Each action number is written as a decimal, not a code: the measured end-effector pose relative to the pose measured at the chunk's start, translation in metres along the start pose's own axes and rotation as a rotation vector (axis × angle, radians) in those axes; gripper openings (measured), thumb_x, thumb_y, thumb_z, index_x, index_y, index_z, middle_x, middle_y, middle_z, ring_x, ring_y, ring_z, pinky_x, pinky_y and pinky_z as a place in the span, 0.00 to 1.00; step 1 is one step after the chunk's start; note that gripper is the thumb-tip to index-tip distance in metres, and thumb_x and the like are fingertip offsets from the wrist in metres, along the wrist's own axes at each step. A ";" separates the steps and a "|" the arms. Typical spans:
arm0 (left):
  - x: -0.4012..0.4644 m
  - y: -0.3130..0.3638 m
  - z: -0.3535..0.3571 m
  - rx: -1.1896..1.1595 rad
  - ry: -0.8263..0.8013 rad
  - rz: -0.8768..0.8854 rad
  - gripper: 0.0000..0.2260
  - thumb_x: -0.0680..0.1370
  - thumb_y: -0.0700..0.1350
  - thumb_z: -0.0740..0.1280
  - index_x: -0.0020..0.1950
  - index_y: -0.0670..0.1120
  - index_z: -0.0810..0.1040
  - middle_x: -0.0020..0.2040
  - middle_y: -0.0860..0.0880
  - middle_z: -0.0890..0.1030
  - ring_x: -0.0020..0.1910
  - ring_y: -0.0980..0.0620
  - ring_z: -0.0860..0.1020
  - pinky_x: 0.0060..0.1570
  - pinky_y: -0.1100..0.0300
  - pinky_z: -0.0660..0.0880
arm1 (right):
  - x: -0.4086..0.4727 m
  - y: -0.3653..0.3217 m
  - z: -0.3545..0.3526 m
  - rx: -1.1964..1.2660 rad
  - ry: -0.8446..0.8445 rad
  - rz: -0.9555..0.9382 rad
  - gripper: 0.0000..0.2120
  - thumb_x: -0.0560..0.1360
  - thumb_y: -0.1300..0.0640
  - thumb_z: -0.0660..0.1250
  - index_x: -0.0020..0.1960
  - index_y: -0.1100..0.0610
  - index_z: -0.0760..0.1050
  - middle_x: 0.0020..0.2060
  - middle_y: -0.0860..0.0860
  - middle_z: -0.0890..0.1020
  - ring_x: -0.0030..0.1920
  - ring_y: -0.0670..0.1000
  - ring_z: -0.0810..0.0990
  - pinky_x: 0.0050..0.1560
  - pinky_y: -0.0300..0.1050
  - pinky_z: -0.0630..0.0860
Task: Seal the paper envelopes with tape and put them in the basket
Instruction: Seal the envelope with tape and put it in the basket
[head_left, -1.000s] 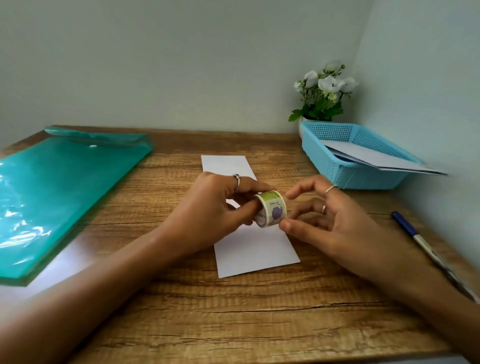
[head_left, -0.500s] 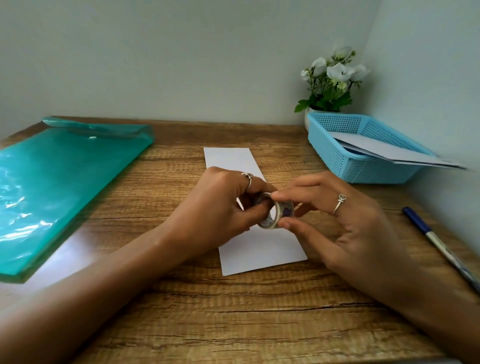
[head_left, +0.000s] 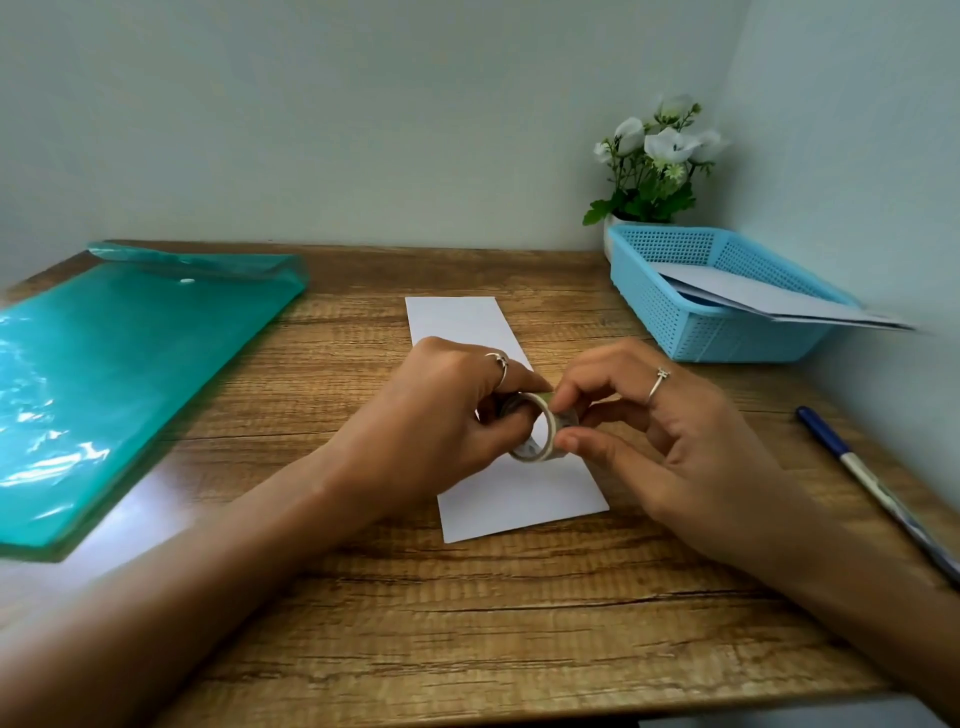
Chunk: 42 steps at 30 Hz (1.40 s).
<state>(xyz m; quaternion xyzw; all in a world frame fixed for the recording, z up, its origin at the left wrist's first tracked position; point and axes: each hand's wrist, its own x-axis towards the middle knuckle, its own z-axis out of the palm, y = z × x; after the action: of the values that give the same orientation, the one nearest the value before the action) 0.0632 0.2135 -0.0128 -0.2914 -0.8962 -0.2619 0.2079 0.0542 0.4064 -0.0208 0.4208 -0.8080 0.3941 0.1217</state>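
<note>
Head view: both hands, left and right, pinch a round tape roll over a flat white paper envelope

This looks like a home desk corner: a wooden desk stands against 2 plain pale walls, with a pot of white flowers, a blue pen and a green plastic document folder on it.

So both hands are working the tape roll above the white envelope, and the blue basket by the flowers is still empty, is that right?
Not quite: the head view shows the blue basket already holds white envelopes. The rest stands: left hand and right hand hold the tape roll above the white envelope.
</note>
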 end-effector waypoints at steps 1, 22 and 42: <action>0.000 0.000 0.000 -0.002 -0.003 0.002 0.11 0.72 0.45 0.66 0.51 0.46 0.84 0.36 0.60 0.76 0.32 0.67 0.74 0.35 0.74 0.71 | 0.000 0.000 0.000 -0.012 -0.004 -0.007 0.08 0.73 0.50 0.65 0.51 0.51 0.75 0.49 0.41 0.75 0.53 0.47 0.77 0.53 0.41 0.77; -0.002 0.000 0.001 0.052 -0.045 0.059 0.09 0.72 0.41 0.67 0.48 0.44 0.83 0.36 0.54 0.79 0.34 0.59 0.73 0.33 0.70 0.70 | -0.001 -0.002 -0.001 -0.107 -0.073 -0.053 0.02 0.76 0.58 0.65 0.48 0.54 0.73 0.47 0.44 0.73 0.48 0.46 0.75 0.48 0.39 0.73; -0.002 0.000 0.004 0.041 -0.063 0.053 0.11 0.73 0.42 0.65 0.53 0.44 0.83 0.38 0.59 0.74 0.32 0.65 0.71 0.36 0.77 0.68 | -0.002 -0.002 0.000 -0.149 -0.075 -0.047 0.02 0.75 0.61 0.63 0.46 0.54 0.73 0.47 0.44 0.72 0.49 0.42 0.73 0.49 0.31 0.70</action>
<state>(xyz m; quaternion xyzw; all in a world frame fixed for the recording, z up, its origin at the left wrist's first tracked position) 0.0641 0.2152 -0.0165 -0.3189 -0.8995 -0.2287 0.1921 0.0574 0.4071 -0.0208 0.4436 -0.8291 0.3139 0.1317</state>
